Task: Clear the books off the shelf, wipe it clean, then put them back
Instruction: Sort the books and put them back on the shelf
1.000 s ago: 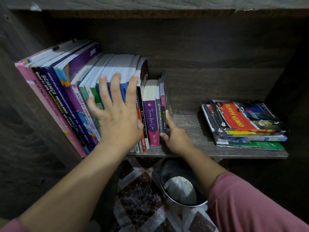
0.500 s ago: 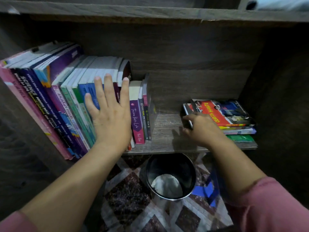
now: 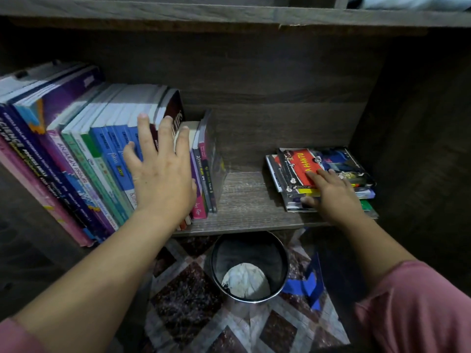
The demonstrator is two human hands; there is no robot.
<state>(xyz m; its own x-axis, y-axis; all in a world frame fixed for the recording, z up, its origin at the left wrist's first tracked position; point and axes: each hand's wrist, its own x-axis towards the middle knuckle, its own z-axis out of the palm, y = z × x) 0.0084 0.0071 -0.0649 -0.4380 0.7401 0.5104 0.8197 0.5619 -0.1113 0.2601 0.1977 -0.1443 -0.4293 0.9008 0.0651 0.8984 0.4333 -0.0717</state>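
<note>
The left hand (image 3: 163, 179) lies flat against the spines of the upright books (image 3: 84, 154), fingers straight and spread, its grip released and holding nothing. These books fill the left end of the shelf (image 3: 244, 200) and lean toward its left wall. The slim ones at the right of the row stand nearly straight.

The right hand (image 3: 334, 197) is on the stack (image 3: 339, 161) of books lying flat at the right end of the shelf. Its fingers rest along the red top cover and the thumb touches the stack's front edge lower down. I cannot tell whether this grip clasps the stack or only rests on it.

Bare shelf board shows between the row and the stack. Below the shelf's front edge a round dark bin (image 3: 249, 250) stands on the patterned floor (image 3: 191, 301), with something white and crumpled (image 3: 246, 280) inside. A pink sleeve (image 3: 418, 309) covers the right upper arm.
</note>
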